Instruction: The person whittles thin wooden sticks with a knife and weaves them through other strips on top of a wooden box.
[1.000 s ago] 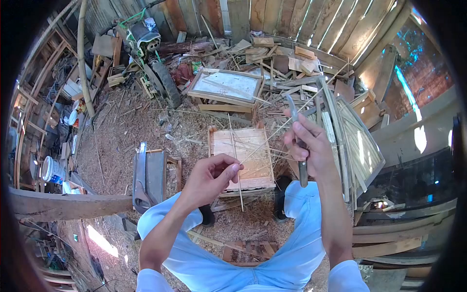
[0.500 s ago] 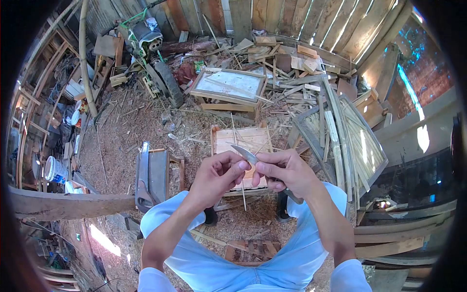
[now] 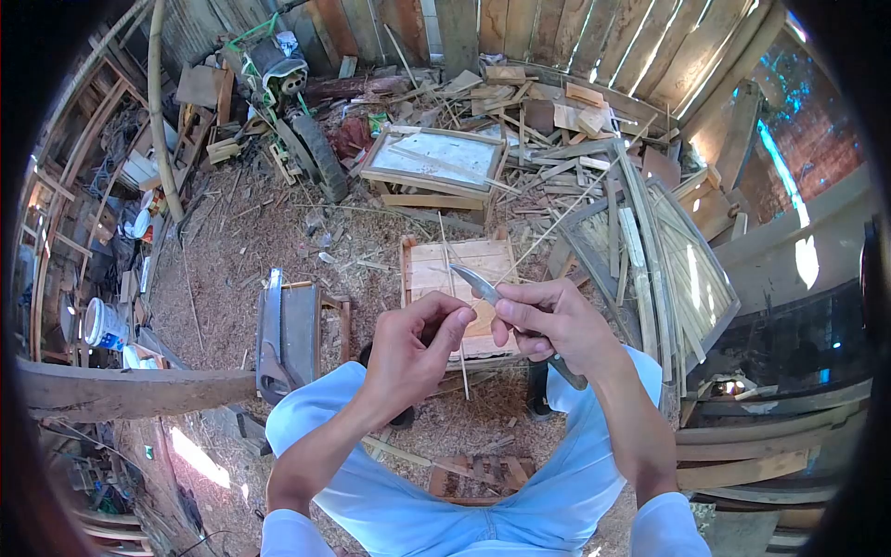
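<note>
My right hand [image 3: 548, 320] is closed on a knife, its curved blade [image 3: 475, 283] pointing up and left and its dark handle showing below the palm. My left hand [image 3: 422, 339] is pinched just left of the blade; what its fingertips hold is too small to make out. A thin light strip [image 3: 580, 197] runs from near my right hand up to the right. Beneath both hands stands a low wooden bench [image 3: 422, 269], with a thin stick [image 3: 445, 243] lying across it.
A handsaw [image 3: 271, 325] rests on a small dark stool [image 3: 302, 325] at the left. Ahead are a framed white panel [image 3: 441, 158], a wheel [image 3: 320, 158] and piled wood scraps [image 3: 566, 116]. Long slats [image 3: 640, 269] lean at the right.
My hands have moved slightly apart, the knife shifting a little right. The long thin strip now shows up to the right of my right hand.
</note>
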Demonstrator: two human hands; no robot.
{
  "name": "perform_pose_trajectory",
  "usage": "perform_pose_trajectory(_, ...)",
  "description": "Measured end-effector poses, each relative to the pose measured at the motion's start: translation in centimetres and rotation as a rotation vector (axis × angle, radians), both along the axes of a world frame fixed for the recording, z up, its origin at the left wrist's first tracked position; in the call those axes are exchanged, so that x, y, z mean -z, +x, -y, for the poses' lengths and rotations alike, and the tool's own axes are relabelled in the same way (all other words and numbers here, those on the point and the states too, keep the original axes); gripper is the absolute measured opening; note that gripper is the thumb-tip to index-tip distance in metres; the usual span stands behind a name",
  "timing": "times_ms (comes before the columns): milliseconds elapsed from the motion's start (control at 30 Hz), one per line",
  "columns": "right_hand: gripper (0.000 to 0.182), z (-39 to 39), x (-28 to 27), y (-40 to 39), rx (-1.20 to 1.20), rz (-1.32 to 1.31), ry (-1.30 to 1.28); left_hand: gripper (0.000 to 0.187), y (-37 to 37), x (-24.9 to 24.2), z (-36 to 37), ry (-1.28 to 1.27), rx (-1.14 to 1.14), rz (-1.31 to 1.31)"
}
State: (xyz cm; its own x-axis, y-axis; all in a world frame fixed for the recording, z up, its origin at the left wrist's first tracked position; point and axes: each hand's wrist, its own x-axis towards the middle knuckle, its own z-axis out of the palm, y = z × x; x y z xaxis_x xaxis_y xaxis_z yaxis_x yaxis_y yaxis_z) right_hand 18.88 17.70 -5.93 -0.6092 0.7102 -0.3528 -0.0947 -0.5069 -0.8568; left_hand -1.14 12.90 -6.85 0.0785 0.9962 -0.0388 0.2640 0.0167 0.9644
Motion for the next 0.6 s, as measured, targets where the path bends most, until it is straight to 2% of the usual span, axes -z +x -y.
perform_pose_trajectory(133, 0.025, 0.0, -0.1, 0.1, 0.083, -0.011, 0.033, 0.018, -0.1, -0.1, -0.1, -0.054, 0.018, 0.032)
perform_pose_trajectory(267, 0.03, -1.4, -0.2, 1.9, 0.21, -0.068, -0.005, 0.017, -0.4, 0.1, 0.0, -0.04, 0.033, 0.084)
perform_pose_trajectory(300, 0.03, -1.3, -0.2, 2.0, 0.212, -0.068, -0.003, 0.017, -0.7, 0.2, -0.1, -0.113, 0.049, 0.154)
perform_pose_trajectory(333, 0.03, -1.2, -0.3, 2.0, 0.187, -0.06, -0.005, 0.017, -0.8, 0.2, -0.1, -0.185, 0.062, 0.223)
perform_pose_trajectory(500, 0.032, 0.4, 0.9, -0.4, -0.049, -0.043, -0.022, 0.018, -0.8, 0.2, -0.6, -0.222, 0.053, 0.273)
perform_pose_trajectory(600, 0.034, -0.4, 0.6, 0.7, -0.009, -0.083, -0.088, 0.019, -0.7, -0.1, -0.6, -0.255, 0.069, 0.317)
